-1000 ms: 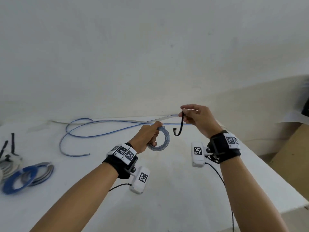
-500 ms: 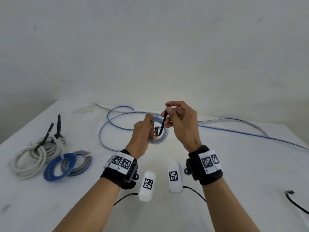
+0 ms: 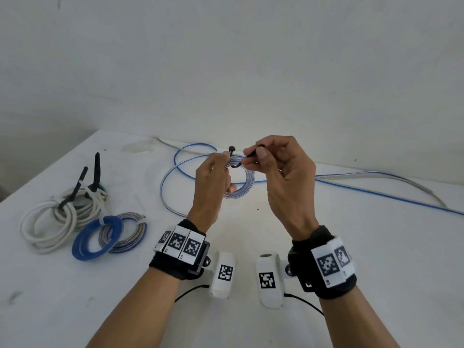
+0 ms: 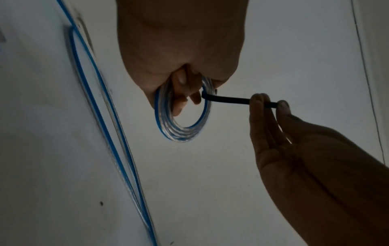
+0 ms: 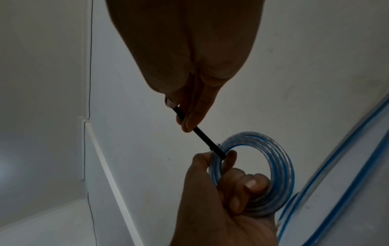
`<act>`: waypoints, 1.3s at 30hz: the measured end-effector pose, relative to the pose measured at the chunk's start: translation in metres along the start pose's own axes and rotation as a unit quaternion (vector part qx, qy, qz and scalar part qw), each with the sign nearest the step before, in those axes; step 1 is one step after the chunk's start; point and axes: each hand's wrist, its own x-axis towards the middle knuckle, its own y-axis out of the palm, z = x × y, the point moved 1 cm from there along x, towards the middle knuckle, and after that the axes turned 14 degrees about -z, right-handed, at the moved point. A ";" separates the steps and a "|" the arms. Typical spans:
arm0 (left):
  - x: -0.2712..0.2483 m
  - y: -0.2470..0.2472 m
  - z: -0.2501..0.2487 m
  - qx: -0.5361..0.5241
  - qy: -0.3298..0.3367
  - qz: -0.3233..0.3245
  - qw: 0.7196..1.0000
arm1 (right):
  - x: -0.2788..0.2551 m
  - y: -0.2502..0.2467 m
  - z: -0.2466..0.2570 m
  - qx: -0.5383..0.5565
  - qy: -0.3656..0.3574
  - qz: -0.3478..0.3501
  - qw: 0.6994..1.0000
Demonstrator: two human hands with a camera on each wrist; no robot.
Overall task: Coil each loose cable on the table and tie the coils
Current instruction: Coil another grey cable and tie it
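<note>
My left hand (image 3: 218,172) grips a small coil of clear cable with a blue stripe (image 3: 244,187), held up above the white table (image 3: 251,234). Its fingers curl through the coil (image 4: 181,131). A black tie (image 4: 229,99) passes through the coil at its top. My right hand (image 3: 261,156) pinches the free end of the tie (image 5: 202,133) between thumb and fingers and holds it taut away from the coil (image 5: 280,164). The tie's head (image 3: 231,148) sticks up behind my left hand.
A long loose blue-striped clear cable (image 3: 376,194) loops across the back of the table. At the left lie a tied white coil (image 3: 50,222) with black ties, a blue coil (image 3: 93,242) and a grey coil (image 3: 130,234).
My right hand brought the black tie to the coil, threaded it through and now pulls its end to the right. The head view swung down and left, bringing the finished coils into sight.
</note>
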 end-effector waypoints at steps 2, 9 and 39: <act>-0.002 -0.001 -0.004 0.001 0.015 0.003 1.000 | 0.000 -0.001 0.005 0.014 0.004 0.010 1.000; -0.009 -0.004 -0.027 0.034 0.149 0.018 0.988 | -0.002 -0.005 0.008 0.000 0.135 0.014 0.991; -0.025 0.005 -0.023 0.099 0.232 0.103 0.962 | 0.011 -0.021 0.000 0.018 0.223 -0.026 0.974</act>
